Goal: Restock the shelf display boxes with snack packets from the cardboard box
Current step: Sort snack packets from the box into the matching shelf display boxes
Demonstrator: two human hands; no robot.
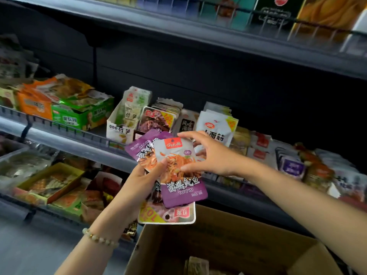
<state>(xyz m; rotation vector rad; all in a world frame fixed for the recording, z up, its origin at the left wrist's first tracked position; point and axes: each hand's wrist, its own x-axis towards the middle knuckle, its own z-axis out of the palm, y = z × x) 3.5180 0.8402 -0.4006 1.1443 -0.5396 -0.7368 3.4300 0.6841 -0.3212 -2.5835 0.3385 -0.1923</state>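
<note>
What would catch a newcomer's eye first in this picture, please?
The purple snack packets at centre stand out, fanned in the left hand while the right hand pinches the front one. Below them sits an open cardboard box, and a green display box stands on the shelf at left.

Glossy plastic snack packets (179, 171) at centre; matt brown cardboard box (234, 239) at bottom; smooth dark metal shelf (65, 139).
</note>
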